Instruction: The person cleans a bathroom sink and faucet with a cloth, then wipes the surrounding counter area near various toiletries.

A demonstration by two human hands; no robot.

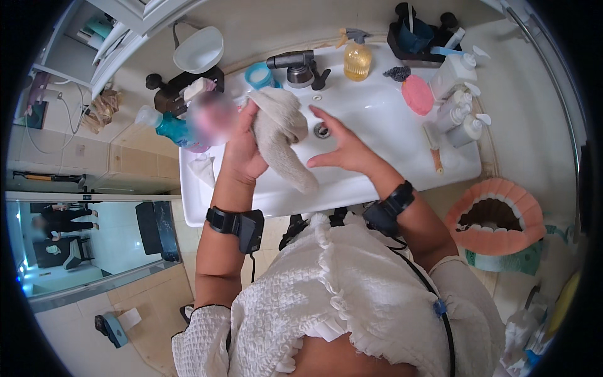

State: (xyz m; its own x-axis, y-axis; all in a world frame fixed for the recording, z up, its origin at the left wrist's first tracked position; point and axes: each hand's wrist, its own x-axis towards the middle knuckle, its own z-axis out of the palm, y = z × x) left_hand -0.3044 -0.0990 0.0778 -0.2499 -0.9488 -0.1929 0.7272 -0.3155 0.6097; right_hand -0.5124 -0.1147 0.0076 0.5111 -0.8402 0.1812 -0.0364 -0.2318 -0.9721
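Observation:
A soft beige towel (276, 135) with a thick pile hangs bunched over the white sink (374, 154), its rounded lower end pointing toward my body. My left hand (244, 151) grips it from the left side, thumb upright against the fabric. Part of that grip is hidden behind the folds. To the right of the towel, my right hand (345, 147) hovers above the basin with thumb and fingers spread, holding nothing. The drain (321, 130) shows just beyond that hand. A dark faucet (298, 66) stands at the back rim.
On the left rim stand a teal bottle (173, 129) and a round blue-lidded tub (260, 75). An amber spray bottle (357, 60) is behind the basin. Several white pump bottles (461, 110), a pink sponge (417, 94) and a small brush (434, 151) line the right side. A mouth-shaped bin (468, 242) sits below.

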